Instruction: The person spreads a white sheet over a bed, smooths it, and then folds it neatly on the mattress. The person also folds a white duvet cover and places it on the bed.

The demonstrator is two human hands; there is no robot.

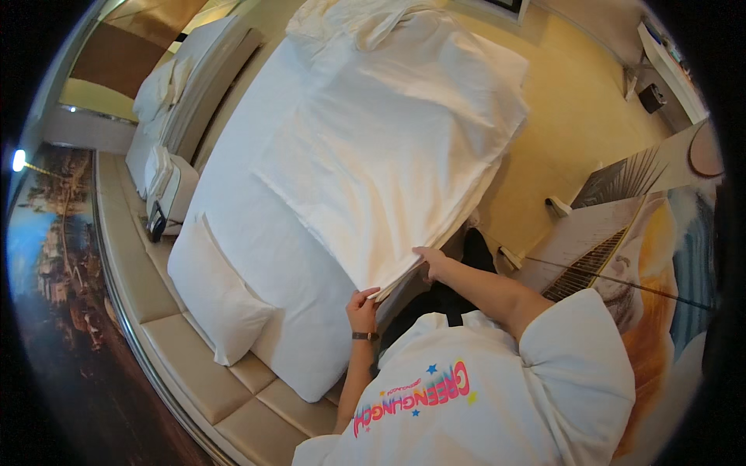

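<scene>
A white layered bed cover (373, 169), perhaps a duvet, lies slantwise over the bed, with soft wrinkles across its top. My left hand (362, 309), with a dark-strapped watch above it, pinches the cover's near corner between thumb and fingers. A short way along the same edge, my right hand (432, 263) grips the side of the cover, its fingers partly hidden below the edge. Beneath the cover, a white sheet (233, 180) covers the mattress. One white pillow (218, 297) rests by the headboard, at the left.
A padded beige headboard (192, 367) runs along the left. Between the beds stands a nightstand (180, 180) with a black telephone (155, 221). A second bed (192, 87) is farther back. On the right are a picture-printed panel (594, 256) and a desk (670, 70).
</scene>
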